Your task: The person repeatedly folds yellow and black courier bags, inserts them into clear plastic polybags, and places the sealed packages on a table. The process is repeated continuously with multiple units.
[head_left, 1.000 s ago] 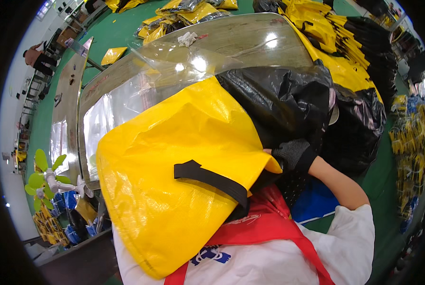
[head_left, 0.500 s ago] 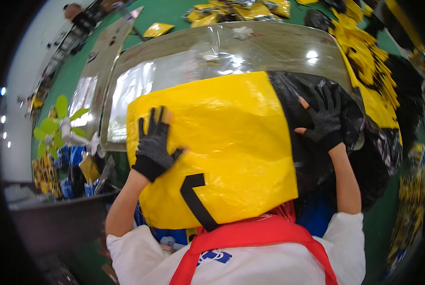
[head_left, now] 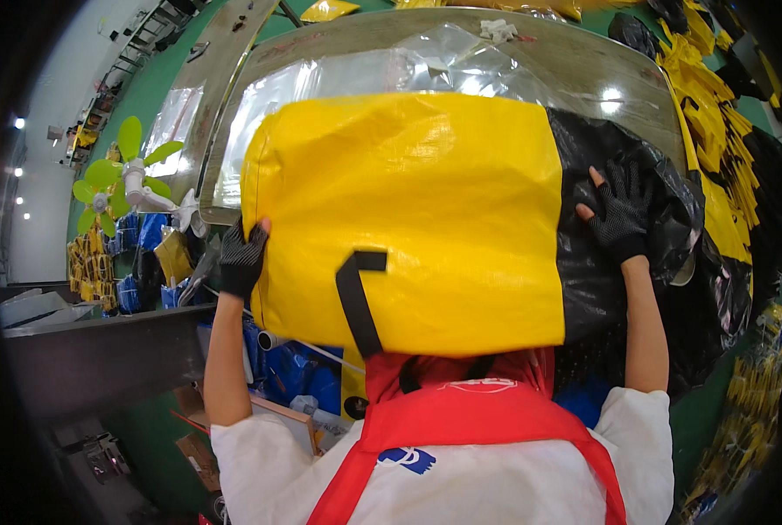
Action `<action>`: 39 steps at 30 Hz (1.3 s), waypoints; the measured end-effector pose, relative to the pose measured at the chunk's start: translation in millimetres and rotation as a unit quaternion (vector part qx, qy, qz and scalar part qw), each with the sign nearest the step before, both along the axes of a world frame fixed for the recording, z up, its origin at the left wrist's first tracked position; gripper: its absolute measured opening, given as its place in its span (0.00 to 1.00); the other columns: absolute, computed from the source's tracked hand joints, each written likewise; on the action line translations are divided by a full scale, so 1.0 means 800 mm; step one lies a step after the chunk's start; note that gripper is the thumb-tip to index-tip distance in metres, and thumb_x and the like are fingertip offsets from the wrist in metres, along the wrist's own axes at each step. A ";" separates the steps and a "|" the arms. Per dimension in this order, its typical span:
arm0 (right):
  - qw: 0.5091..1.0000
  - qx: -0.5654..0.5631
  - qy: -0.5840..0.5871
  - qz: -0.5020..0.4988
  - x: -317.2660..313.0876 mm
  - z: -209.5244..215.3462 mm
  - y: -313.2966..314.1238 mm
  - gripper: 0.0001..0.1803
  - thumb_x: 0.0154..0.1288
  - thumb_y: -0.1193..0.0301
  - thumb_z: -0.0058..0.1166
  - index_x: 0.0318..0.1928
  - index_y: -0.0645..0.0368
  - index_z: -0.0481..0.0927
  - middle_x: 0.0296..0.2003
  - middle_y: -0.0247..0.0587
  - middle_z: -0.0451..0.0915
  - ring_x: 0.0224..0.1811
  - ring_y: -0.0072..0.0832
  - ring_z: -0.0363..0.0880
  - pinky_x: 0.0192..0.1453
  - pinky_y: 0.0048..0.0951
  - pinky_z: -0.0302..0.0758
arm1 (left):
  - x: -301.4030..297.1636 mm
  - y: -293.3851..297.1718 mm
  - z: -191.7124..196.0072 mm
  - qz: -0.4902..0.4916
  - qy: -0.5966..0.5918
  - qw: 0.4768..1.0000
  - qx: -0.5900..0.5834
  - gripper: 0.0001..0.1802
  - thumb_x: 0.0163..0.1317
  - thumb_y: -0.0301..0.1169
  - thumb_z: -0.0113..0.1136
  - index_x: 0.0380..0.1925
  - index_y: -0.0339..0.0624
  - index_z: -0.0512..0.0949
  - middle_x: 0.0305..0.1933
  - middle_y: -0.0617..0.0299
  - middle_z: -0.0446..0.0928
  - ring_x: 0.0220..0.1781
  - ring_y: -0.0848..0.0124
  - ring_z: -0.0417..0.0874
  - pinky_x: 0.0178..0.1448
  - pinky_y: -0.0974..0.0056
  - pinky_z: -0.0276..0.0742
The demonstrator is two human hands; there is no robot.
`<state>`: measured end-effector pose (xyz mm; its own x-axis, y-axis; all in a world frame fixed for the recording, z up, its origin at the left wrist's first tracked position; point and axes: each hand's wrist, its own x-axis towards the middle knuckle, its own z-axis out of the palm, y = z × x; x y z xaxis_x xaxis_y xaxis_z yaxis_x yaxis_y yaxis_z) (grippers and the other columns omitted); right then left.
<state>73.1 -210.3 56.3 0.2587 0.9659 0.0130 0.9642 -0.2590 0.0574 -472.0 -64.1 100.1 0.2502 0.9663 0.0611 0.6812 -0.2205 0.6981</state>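
Observation:
A large yellow bag [head_left: 408, 210] with a black end section [head_left: 588, 289] lies across the near part of the table, a black strap [head_left: 356, 302] sewn on its near side. At the bag's left end is my left hand [head_left: 240, 258], in a dark fingerless glove. Its thumb lies over the bag's edge while the fingers curl down the outer side, partly hidden. My right hand [head_left: 620, 210], gloved alike, rests with fingers spread on the crinkled black section.
Clear plastic sheets [head_left: 303, 83] lie beyond the bag on the table [head_left: 575, 66]. More yellow and black bags [head_left: 706, 131] are heaped to the right. At the left stand a green-bladed fan [head_left: 133, 171] and a dark metal beam [head_left: 111, 346].
My left hand has moved from flat on the yellow face out to the bag's left edge. The bag's left end looks straighter. My right hand stays on the black section.

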 end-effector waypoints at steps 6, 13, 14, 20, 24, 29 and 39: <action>0.999 0.021 -0.011 -0.022 0.001 -0.011 0.006 0.37 0.58 0.40 0.43 0.65 0.41 0.61 0.67 0.41 0.55 0.72 0.42 0.41 0.71 0.53 0.29 | -0.004 0.031 -0.139 0.088 0.328 0.923 0.181 0.26 0.56 0.52 0.56 0.35 0.35 0.75 0.36 0.39 0.75 0.40 0.45 0.76 0.46 0.51 0.72; 0.967 0.077 0.234 0.065 -0.100 0.008 0.009 0.47 0.52 0.34 0.45 0.63 0.55 0.64 0.68 0.58 0.46 0.72 0.53 0.34 0.71 0.54 0.26 | -0.066 -0.015 -0.118 0.101 0.068 0.967 -0.226 0.37 0.57 0.51 0.59 0.57 0.35 0.64 0.55 0.50 0.72 0.55 0.60 0.72 0.56 0.61 0.68; 0.980 -0.002 0.153 0.124 -0.150 0.024 0.006 0.50 0.47 0.31 0.47 0.64 0.52 0.63 0.69 0.54 0.45 0.72 0.54 0.34 0.68 0.62 0.24 | -0.053 -0.022 -0.102 0.020 0.028 0.975 -0.221 0.35 0.57 0.47 0.61 0.57 0.37 0.64 0.54 0.52 0.72 0.55 0.62 0.73 0.56 0.62 0.69; 0.973 0.072 0.178 0.131 -0.278 -0.019 0.056 0.44 0.50 0.38 0.49 0.64 0.46 0.63 0.67 0.49 0.54 0.69 0.55 0.45 0.64 0.69 0.31 | -0.013 -0.025 -0.095 -0.075 -0.114 0.965 -0.225 0.28 0.56 0.34 0.63 0.56 0.38 0.66 0.51 0.58 0.75 0.50 0.67 0.75 0.53 0.66 0.71; 0.909 -0.009 0.197 0.368 -0.217 0.061 -0.070 0.57 0.33 0.36 0.59 0.65 0.52 0.60 0.64 0.53 0.59 0.67 0.50 0.55 0.68 0.58 0.45 | -0.034 -0.039 -0.108 -0.023 -0.159 0.948 -0.274 0.25 0.58 0.33 0.61 0.54 0.38 0.69 0.49 0.59 0.76 0.48 0.68 0.76 0.54 0.66 0.71; 0.960 0.019 0.145 0.239 -0.177 -0.001 -0.139 0.24 0.55 0.70 0.53 0.55 0.51 0.73 0.51 0.41 0.77 0.59 0.42 0.70 0.68 0.52 0.53 | -0.012 -0.044 -0.101 0.049 -0.337 0.851 -0.399 0.23 0.65 0.38 0.52 0.55 0.37 0.68 0.50 0.58 0.76 0.49 0.65 0.78 0.53 0.63 0.74; 0.954 0.132 0.139 0.231 -0.191 -0.045 -0.149 0.24 0.60 0.65 0.48 0.58 0.52 0.68 0.54 0.43 0.73 0.59 0.44 0.68 0.67 0.52 0.53 | -0.003 -0.053 -0.071 0.041 -0.329 0.810 -0.484 0.29 0.53 0.29 0.65 0.55 0.39 0.68 0.49 0.55 0.77 0.46 0.63 0.80 0.51 0.61 0.78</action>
<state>-79.4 -329.7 20.5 -0.1643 0.9506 0.2634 0.9474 0.2264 -0.2263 -474.7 -106.8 43.4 0.4038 0.6535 -0.6403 0.0765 0.6733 0.7354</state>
